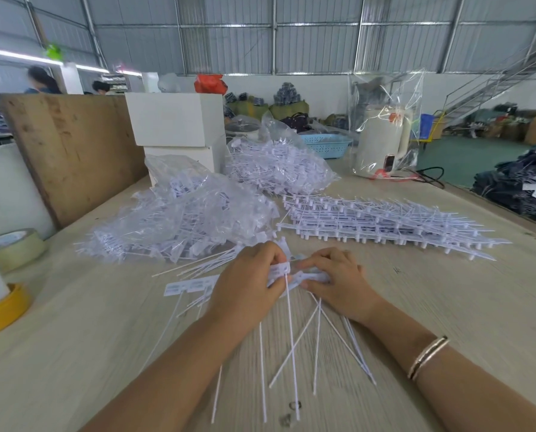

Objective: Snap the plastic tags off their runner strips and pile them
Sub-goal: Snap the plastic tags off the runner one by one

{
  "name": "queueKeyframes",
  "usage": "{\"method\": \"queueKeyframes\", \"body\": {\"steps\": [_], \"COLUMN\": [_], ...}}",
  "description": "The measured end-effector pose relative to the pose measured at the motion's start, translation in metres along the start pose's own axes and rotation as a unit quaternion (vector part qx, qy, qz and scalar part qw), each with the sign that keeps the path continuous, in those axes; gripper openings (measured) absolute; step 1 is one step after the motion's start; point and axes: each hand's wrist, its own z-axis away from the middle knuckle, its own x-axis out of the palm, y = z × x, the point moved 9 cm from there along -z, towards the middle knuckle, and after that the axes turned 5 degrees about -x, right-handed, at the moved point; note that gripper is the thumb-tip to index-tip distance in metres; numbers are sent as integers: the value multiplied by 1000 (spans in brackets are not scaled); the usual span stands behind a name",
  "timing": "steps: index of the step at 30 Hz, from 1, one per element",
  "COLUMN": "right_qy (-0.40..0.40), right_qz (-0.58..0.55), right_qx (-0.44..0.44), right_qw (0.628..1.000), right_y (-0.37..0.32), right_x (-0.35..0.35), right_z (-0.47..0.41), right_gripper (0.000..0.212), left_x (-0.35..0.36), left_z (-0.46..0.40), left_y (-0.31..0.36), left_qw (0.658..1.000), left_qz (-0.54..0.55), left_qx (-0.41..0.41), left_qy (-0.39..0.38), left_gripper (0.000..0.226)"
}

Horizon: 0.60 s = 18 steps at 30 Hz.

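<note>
1. Both hands meet near the middle of the pale wooden tabletop (432,300), working on a strip of white plastic tags (294,277).
2. The left hand (248,282) has its fingers curled, pinching the flat head of one tag at the strip's left end.
3. The right hand (338,282) lies over the strip's right part, fingers bent down on it and gripping it against the tabletop.
4. Long thin tails (291,347) of the tags fan out from under the hands toward the person.
5. Loose tags (192,285) lie just left of the left hand, heads flat on the tabletop.
6. Behind the hands, to the right, sits a stack of uncut tag strips (385,222).
7. Behind and to the left lie two clear plastic bags of tags: one near (179,213), one farther back (279,166).
8. At the left edge are a roll of tape (11,247) and a yellow roll (4,310).
9. A white box (173,120) and a wrapped white kettle (385,138) stand farther back.
10. A bracelet (427,357) circles the right wrist.
</note>
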Motion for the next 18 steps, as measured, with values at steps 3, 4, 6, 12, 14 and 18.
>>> {"method": "queueKeyframes", "body": {"steps": [3, 4, 6, 12, 14, 18], "right_qy": [43, 71, 93, 25, 34, 72], "right_qz": [-8, -21, -71, -143, -193, -242], "right_qx": [-24, -36, -55, -83, -70, -25], "right_qw": [999, 997, 992, 986, 978, 967], "right_y": [-8, -12, -21, -36, -32, -14], "right_x": [-8, -14, -19, -2, -4, -13], "right_z": [0, 1, 4, 7, 5, 1], "right_gripper": [20, 16, 25, 18, 17, 19], "left_x": [-1, -2, -3, -1, -2, -3], "left_z": [-1, -1, -1, 2, 3, 2], "left_y": [1, 3, 9, 23, 24, 20], "left_qw": [1000, 1000, 999, 995, 994, 994], "left_qz": [-21, -26, -33, -62, -69, -76], "left_qx": [6, 12, 32, 74, 81, 72], "left_qy": [2, 5, 12, 17, 19, 20], "left_gripper": [16, 16, 16, 18, 17, 21]}}
